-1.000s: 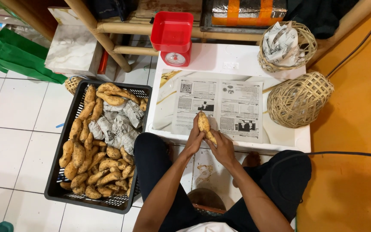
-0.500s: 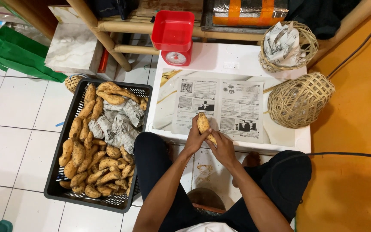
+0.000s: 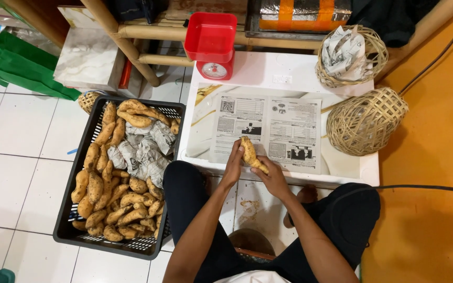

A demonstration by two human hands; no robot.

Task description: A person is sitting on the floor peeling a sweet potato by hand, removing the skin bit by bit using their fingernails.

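Both of my hands hold one long tan sweet potato (image 3: 249, 153) over the near edge of a printed paper sheet (image 3: 268, 131) lying on a low white table (image 3: 352, 167). My left hand (image 3: 233, 163) grips its left side, my right hand (image 3: 271, 176) supports its lower end. To my left a black plastic crate (image 3: 173, 112) on the tiled floor holds several sweet potatoes (image 3: 100, 188) and some pieces wrapped in newspaper (image 3: 140, 149).
A red kitchen scale (image 3: 212, 44) stands at the table's far edge. One woven basket (image 3: 365, 121) lies on its side at the right, another (image 3: 374, 50) holds crumpled newspaper. A green bag (image 3: 22, 65) and bamboo legs (image 3: 127, 44) are at the back left. A black cable (image 3: 425, 187) crosses the orange floor.
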